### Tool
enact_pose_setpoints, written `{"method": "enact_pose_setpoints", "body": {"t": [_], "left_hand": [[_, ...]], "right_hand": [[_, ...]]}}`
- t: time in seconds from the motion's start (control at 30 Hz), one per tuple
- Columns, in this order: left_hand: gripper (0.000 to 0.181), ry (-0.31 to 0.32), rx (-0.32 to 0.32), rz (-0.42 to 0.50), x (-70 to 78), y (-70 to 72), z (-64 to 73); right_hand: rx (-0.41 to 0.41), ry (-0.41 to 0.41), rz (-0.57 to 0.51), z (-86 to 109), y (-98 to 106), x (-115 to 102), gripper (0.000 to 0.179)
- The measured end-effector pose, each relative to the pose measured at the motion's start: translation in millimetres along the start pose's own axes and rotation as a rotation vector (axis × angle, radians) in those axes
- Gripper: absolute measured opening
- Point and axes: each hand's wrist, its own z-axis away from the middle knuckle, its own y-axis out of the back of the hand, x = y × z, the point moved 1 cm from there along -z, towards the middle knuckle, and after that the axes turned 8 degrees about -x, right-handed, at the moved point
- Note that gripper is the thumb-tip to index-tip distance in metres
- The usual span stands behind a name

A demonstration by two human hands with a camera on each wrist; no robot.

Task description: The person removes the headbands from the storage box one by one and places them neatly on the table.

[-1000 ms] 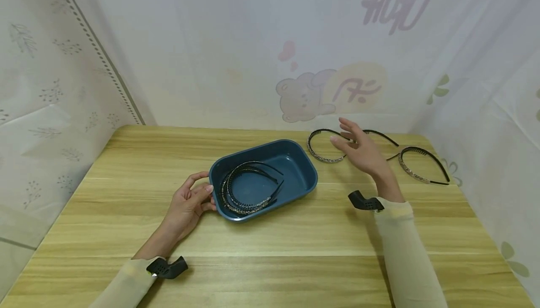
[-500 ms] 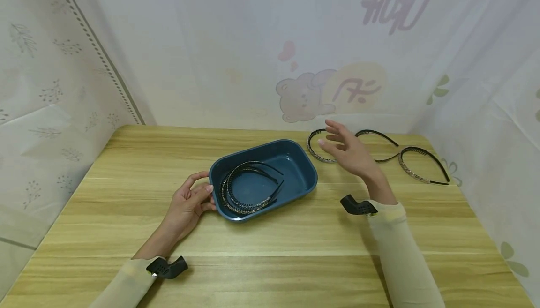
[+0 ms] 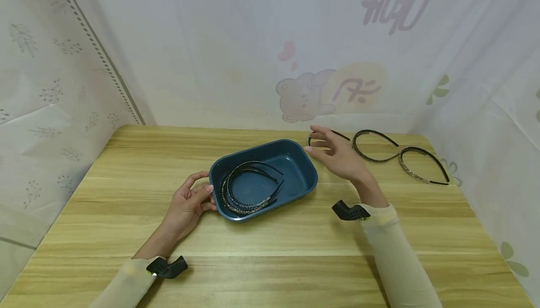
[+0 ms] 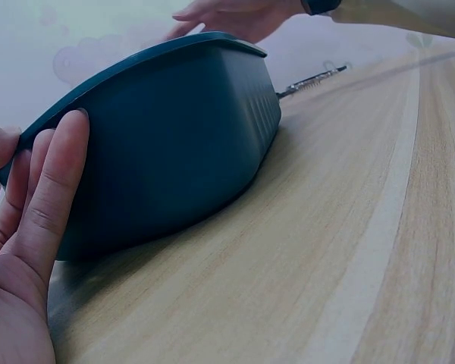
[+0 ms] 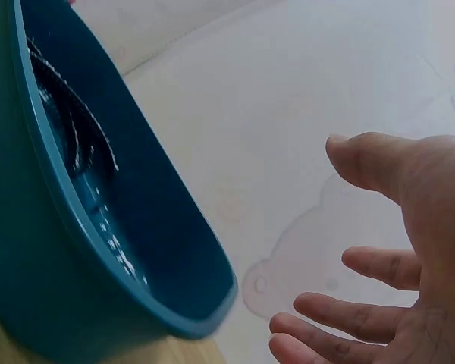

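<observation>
In the head view a blue plastic bin (image 3: 295, 176) sits mid-table, with several black beaded headbands (image 3: 229, 191) overlapping inside its left half. My left hand (image 3: 190, 202) pinches the bin's left end, thumb at the rim and fingers (image 4: 61, 167) against the outer wall. My right hand (image 3: 337, 155) is beyond the bin's right end, over a headband (image 3: 341, 134) that it partly covers. Nothing is between its spread fingers in the right wrist view, where the thumb (image 5: 364, 155) points toward the bin.
Two more headbands lie on the wooden table (image 3: 270, 261) at the back right: a dark one (image 3: 375, 160) and one with a glittery band (image 3: 411, 172). A printed white cloth (image 3: 211, 64) hangs behind the table and along both sides.
My right hand has moved left and slightly nearer, from over the gap between two headbands toward the bin's right end, uncovering the middle headband. Left hand and bin have stayed put.
</observation>
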Motion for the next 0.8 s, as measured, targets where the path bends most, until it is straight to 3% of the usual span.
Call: {"method": "enact_pose_setpoints", "body": {"t": [0.8], "left_hand": [[0.035,-0.014,-0.02,0.013,1.7,-2.9,0.3]], "right_hand": [[-0.185,-0.002,-0.072,-10.1,-48,-26,0.062]]}}
